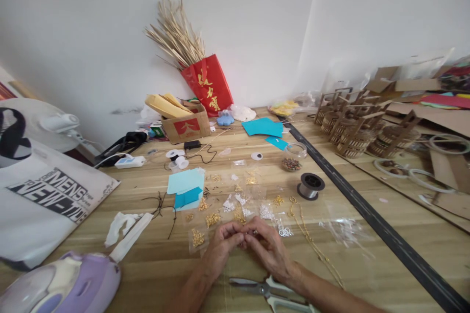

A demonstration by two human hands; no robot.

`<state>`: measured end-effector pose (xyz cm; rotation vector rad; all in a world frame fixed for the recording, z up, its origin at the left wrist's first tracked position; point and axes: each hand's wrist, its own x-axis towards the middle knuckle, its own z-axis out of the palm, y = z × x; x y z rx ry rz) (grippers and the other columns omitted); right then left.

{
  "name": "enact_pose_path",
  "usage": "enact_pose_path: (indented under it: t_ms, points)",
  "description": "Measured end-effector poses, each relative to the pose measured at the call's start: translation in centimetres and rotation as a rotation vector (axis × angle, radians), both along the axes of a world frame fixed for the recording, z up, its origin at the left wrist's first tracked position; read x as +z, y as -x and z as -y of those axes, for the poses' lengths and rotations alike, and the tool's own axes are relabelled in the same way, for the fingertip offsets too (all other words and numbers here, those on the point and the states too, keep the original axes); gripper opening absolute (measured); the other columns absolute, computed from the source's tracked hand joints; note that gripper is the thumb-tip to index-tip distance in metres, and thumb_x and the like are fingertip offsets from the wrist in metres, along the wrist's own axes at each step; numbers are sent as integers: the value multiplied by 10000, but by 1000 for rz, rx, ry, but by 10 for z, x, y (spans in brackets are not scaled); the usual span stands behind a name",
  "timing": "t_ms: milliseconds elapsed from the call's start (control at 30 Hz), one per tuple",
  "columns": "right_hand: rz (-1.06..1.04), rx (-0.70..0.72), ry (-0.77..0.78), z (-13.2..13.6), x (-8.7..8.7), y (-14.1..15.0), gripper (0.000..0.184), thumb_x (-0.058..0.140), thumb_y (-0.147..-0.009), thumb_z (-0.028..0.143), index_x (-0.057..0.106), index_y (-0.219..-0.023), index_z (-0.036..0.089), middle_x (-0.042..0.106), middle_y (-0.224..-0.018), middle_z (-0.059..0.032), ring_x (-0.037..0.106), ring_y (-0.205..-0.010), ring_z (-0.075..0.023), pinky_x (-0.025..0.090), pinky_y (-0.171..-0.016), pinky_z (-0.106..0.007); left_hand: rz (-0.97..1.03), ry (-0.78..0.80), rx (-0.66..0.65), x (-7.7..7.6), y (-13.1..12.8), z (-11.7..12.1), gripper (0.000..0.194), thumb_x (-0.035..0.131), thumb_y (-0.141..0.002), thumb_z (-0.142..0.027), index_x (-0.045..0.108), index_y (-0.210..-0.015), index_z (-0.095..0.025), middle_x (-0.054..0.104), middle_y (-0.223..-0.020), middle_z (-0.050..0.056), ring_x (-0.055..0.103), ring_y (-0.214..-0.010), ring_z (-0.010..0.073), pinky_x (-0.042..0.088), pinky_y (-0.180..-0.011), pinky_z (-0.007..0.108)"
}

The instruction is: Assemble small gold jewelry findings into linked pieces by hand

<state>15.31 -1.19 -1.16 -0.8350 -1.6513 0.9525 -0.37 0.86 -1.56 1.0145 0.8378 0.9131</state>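
Note:
My left hand (pixel 224 244) and my right hand (pixel 267 245) meet over the table, fingertips pinched close together. Whatever lies between the fingers is too small to make out. Just beyond them are small piles of gold beads (pixel 212 219) and silver-white findings (pixel 266 212) on clear plastic. White rings (pixel 285 232) lie to the right of my right hand. Scissors (pixel 264 288) with pale handles rest below it, partly under my right forearm. A gold chain (pixel 312 244) stretches over the wood on the right. Behind it stands a spool of clear line (pixel 310 187).
Blue paper sheets (pixel 188 197), a bowl of mixed beads (pixel 292 163) and white spools (pixel 177 157) sit farther back. Bamboo baskets (pixel 354 137) crowd the right beyond a black strip (pixel 352 190). At left are a purple-white appliance (pixel 81 283) and a white bag (pixel 51 200).

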Motion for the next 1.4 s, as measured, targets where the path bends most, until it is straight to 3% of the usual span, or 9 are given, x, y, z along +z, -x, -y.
enact_pose_path:
  t_ms: [500,900,1400]
  points:
    - [28,-61,-29,-1,-3,1,200,465,-926,292,589,-800,197,581,-692,-15,556,-656,-153,424,-615,-257,-129,-87,-17,8,-1,0,189,699,-689,-293,630,-602,-141,582,-573,-2,494,-589,135,379,-615,239]
    - [-128,-125,224,-6,-13,0,271,420,-930,422,488,-798,194,448,-610,33,430,-530,-114,360,-499,-229,-132,-42,15,5,0,0,170,710,-684,-298,676,-639,-138,627,-569,9,530,-572,138,401,-609,240]
    - [-180,-166,257,-6,-9,1,267,435,-916,438,481,-816,195,350,-576,64,328,-499,-99,284,-464,-219,-130,-50,-7,5,0,1,170,691,-708,-294,658,-659,-135,628,-580,10,533,-580,138,408,-622,250]
